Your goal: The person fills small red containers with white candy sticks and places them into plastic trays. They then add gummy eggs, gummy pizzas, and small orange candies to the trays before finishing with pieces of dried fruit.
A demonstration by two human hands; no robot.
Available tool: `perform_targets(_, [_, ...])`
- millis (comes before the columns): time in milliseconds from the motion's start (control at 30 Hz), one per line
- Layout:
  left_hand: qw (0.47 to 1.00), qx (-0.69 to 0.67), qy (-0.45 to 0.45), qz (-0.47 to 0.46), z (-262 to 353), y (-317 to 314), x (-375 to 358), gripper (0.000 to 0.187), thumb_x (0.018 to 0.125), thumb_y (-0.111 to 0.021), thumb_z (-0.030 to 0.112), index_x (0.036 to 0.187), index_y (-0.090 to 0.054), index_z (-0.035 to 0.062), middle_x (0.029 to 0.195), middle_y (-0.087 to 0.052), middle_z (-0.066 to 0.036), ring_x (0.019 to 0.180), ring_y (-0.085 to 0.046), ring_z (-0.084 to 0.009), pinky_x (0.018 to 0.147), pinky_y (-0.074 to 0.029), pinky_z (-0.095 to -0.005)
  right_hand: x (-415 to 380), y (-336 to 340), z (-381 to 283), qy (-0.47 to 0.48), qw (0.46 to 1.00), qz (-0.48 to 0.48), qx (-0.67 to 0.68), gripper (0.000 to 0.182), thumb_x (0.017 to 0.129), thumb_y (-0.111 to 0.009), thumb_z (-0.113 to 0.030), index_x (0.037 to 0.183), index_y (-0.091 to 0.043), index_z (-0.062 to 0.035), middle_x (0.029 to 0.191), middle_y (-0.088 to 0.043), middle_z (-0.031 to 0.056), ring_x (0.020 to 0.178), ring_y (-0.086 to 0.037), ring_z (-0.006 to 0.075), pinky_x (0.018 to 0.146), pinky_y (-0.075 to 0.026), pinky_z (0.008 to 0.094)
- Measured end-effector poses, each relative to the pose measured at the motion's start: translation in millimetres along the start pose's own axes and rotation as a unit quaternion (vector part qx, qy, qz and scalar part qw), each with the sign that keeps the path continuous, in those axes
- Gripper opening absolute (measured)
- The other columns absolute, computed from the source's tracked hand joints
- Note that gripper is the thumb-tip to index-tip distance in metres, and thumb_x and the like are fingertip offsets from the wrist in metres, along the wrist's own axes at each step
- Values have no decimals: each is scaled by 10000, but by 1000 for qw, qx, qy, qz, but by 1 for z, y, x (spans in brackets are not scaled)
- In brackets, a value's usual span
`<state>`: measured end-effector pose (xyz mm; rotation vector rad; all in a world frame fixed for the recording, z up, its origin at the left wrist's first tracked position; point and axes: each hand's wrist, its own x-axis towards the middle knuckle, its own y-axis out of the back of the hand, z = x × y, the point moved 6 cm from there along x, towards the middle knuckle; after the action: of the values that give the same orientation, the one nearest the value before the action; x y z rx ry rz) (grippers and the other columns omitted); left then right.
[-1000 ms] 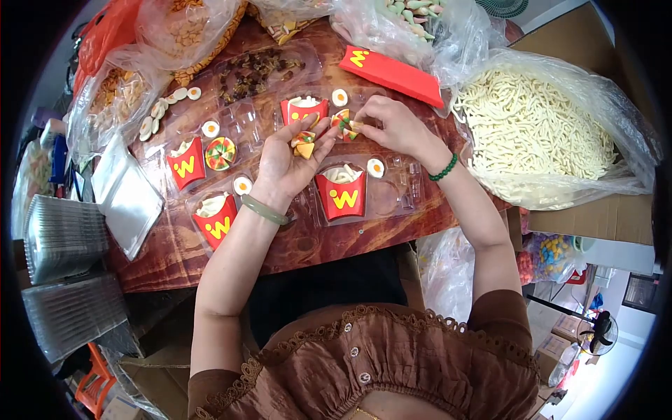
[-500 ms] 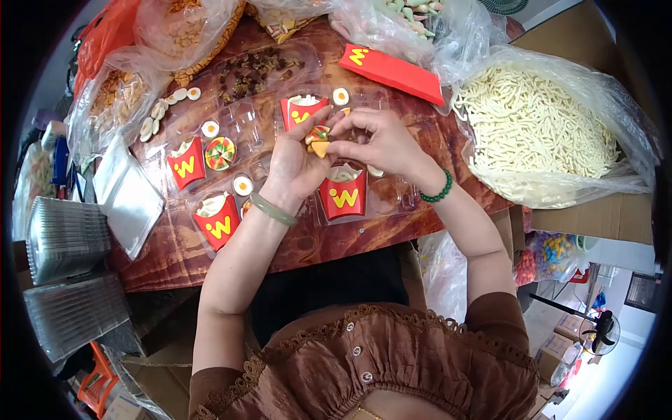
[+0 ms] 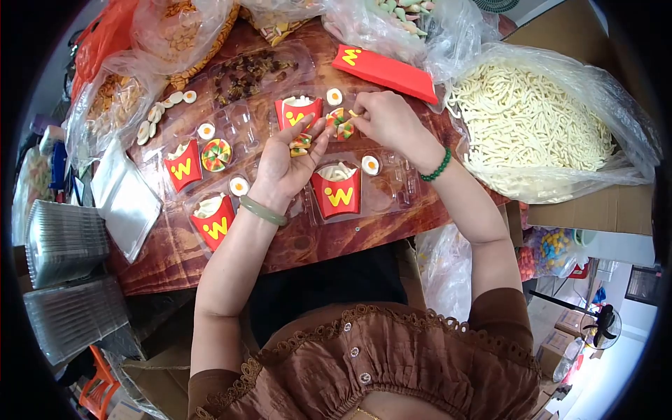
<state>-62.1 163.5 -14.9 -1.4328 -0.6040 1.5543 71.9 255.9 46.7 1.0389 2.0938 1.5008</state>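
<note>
In the head view, the middle fries box (image 3: 338, 197) is taken as the landmark. To its left and slightly beyond it, the left hand (image 3: 283, 164) is held palm up, loosely opened with the fingers spread, and a few small pizza slices (image 3: 300, 145) are carried on the fingers. Beyond the box and to its right, the right hand (image 3: 395, 124) is turned down, its thumb and fingertips drawn together at the edge of a round pizza (image 3: 341, 129); whether a slice is gripped there or merely touched cannot be told. That pizza is set directly beyond the box, and slices are already laid in it. Farther beyond the box, slightly to its left, a second fries box (image 3: 297, 108) is partly covered by the left fingers, and an egg piece (image 3: 334, 96) is placed at the far side. Another egg piece (image 3: 370, 165) is seated just right of the landmark in the same clear tray (image 3: 400, 180). Well to the left of the landmark, a whole multicoloured pizza (image 3: 217, 155) is seen beside a third fries box (image 3: 183, 166); nearer, a fourth fries box (image 3: 215, 222) is laid, and the area between it and the landmark is partly blocked by the left forearm. Far right of the landmark, pale strips (image 3: 535, 126) are heaped in a plastic bag (image 3: 553, 192).
</note>
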Motion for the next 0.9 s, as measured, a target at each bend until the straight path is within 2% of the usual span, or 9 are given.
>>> perform_targets(33, [1000,2,-1,2,0,0,1,308,963,-386,82,1205,-436,-102,1235,-469,-255,1155,-499,-353,987,-473,-385,3,-4,-2,33,999,-2,-18,168,733,-673,-133,825,-630,1,770,-629,187,711,-614,348,665,-502,418])
perform_targets(167, [1000,18,-10,4,1,-1,1,309,961,-385,79,1199,-441,-111,1218,-476,-248,1145,-501,-358,992,-467,-387,7,-17,6,44,994,-54,88,157,738,-672,-133,830,-649,-8,734,-623,164,736,-620,329,669,-498,419])
perform_targets(333, [998,58,3,1,-1,-2,2,312,963,-373,75,1203,-433,-114,1190,-488,-240,1140,-502,-373,992,-466,-388,-2,-11,9,39,997,34,48,129,775,-641,-132,848,-660,-27,797,-610,157,778,-609,327,712,-490,406])
perform_targets(533, [998,69,10,2,0,-3,0,317,964,-372,78,1207,-428,-116,1184,-493,-237,1147,-494,-387,992,-461,-399,-5,-18,8,67,993,75,69,124,811,-612,-148,876,-650,-49,821,-574,127,781,-592,317,690,-488,401])
perform_targets(633, [998,58,13,5,0,-5,-1,320,963,-374,79,1209,-427,-117,1195,-490,-239,1150,-493,-385,993,-459,-399,-8,-19,1,114,990,76,45,118,823,-609,-163,879,-647,-66,824,-564,109,769,-591,306,670,-490,387])
perform_targets(733, [998,67,7,5,0,-4,1,320,963,-374,78,1210,-426,-119,1203,-486,-243,1153,-492,-380,1005,-450,-401,-11,-18,-4,85,995,57,-9,111,825,-612,-173,876,-639,-78,818,-553,90,756,-591,289,650,-490,376])
perform_targets(900, [999,50,6,-9,-1,-4,2,323,964,-378,80,1213,-424,-121,1207,-484,-243,1158,-489,-379,1013,-444,-406,-13,-25,-2,77,992,96,20,136,819,-638,-153,928,-644,-73,810,-546,96,740,-584,280,644,-481,373])
